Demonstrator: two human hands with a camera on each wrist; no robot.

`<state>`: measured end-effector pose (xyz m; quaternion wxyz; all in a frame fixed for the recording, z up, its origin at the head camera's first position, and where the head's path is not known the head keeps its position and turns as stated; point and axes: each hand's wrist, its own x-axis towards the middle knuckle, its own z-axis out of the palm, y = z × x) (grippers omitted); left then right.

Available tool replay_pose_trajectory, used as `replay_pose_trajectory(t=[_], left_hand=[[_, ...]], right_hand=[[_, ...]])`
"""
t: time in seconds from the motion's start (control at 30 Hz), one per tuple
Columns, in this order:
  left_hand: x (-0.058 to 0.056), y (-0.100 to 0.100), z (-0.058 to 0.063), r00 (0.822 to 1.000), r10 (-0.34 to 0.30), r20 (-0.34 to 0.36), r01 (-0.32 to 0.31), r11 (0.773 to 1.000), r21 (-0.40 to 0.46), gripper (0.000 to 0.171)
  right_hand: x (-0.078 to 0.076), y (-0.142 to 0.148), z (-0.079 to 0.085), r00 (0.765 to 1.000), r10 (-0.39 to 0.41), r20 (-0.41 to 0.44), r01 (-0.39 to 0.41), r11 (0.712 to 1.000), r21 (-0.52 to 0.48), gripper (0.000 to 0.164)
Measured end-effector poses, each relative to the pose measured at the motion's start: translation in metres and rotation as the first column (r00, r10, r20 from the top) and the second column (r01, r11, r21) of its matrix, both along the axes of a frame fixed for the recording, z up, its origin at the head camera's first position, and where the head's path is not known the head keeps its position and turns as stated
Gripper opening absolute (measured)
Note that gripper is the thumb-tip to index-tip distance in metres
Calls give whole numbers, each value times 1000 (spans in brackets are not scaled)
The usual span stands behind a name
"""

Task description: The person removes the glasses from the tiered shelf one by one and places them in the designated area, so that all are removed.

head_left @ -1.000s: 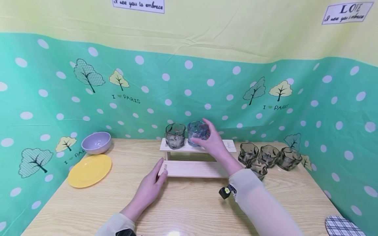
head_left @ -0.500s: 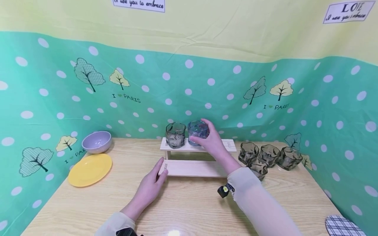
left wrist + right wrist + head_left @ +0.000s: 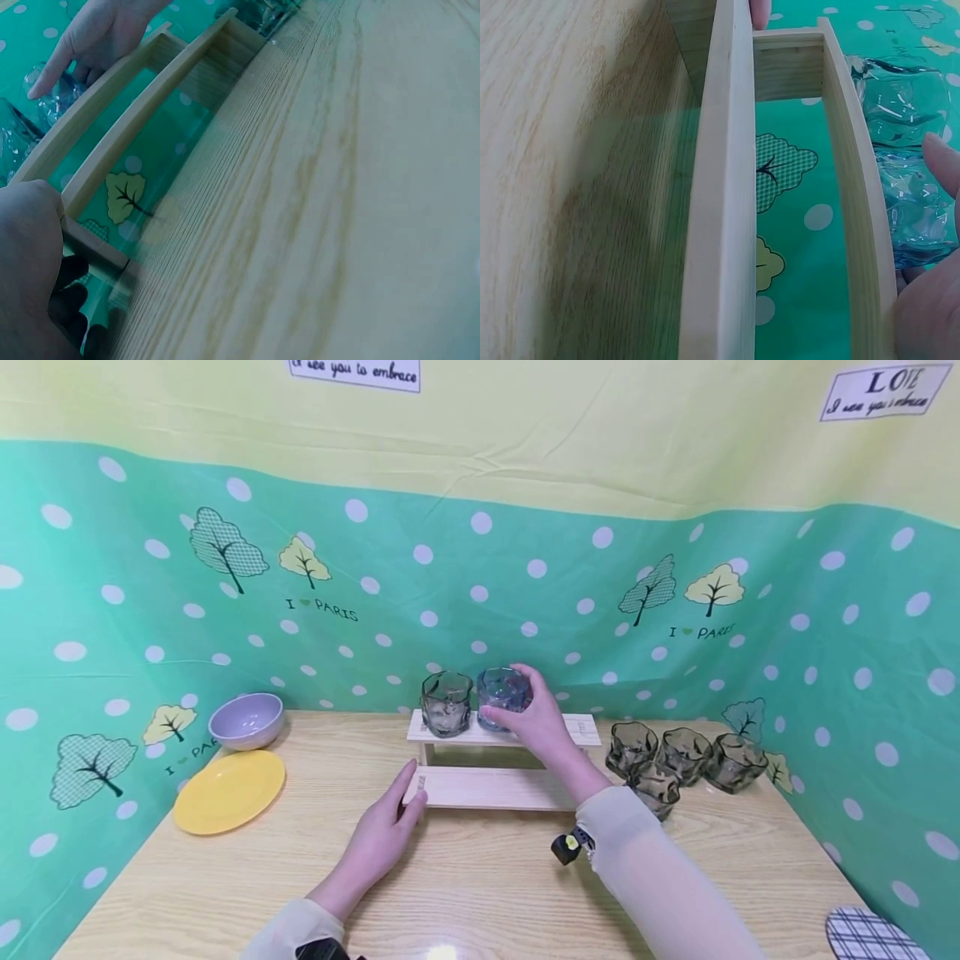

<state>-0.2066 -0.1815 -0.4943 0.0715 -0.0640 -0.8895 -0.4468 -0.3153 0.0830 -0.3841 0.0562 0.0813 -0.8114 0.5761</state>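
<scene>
A two-tier wooden rack (image 3: 480, 788) stands at the back of the table. My right hand (image 3: 546, 724) is around a bluish glass tumbler (image 3: 498, 692) on the upper tier, thumb in front and fingers on its right side. Left of it on the same tier is a grey glass tumbler (image 3: 446, 706); in the right wrist view the clear tumbler (image 3: 904, 101) lies close beside the held blue one (image 3: 915, 202). My left hand (image 3: 378, 837) holds the left end of the lower tier, thumb on top and fingers curled beside the end, as the left wrist view shows.
Several smoky brown tumblers (image 3: 686, 752) stand grouped right of the rack, near my right forearm. A purple bowl (image 3: 246, 722) and a yellow plate (image 3: 228, 793) are at the back left. A checked cloth-like item (image 3: 870, 935) lies front right. A patterned curtain (image 3: 480, 568) closes off the back.
Almost nothing has moved. Both hands keep their places on the blue tumbler and the rack; the right wrist has shifted very slightly left.
</scene>
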Motion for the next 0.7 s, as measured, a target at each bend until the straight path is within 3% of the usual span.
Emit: replay_pose_trajectory(t=[0.7], left_hand=[[-1,0,-1,1000,-3,-1,3,1000,13,67]], right_hand=[[9,3,6,999,-33,13,33,999,-16,95]])
